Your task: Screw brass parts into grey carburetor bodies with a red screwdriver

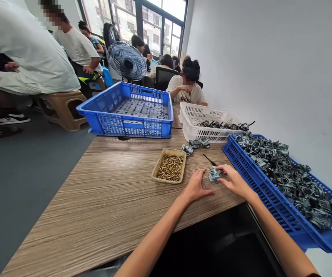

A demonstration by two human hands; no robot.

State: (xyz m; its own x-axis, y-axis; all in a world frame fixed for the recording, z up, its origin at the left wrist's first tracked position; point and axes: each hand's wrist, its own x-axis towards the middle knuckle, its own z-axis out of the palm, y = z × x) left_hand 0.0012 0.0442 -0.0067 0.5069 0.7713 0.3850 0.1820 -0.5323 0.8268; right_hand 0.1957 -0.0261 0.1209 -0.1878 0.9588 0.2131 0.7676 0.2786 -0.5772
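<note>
My right hand (235, 181) grips a small grey metal casting that looks like a carburetor body (214, 175), its thumb and fingers on the right side of the part. To the left of that part, my left hand (196, 187) is open, thumb and fingers spread, with nothing in it. Just behind the carburetor body lies a thin dark tool with a bit of red, apparently a screwdriver (209, 159), partly hidden by the right hand. A beige tray (153, 176) of small brass pieces (170, 167) stands left of my hands. Several more castings (195, 145) rest behind it.
A blue crate (269, 188) heaped with castings flanks my right arm. Further back are a white crate (189, 132) holding some castings and a large blue crate (134, 129) on the wooden table (96, 204). A person (187, 82) sits opposite; others sit near a fan (127, 61).
</note>
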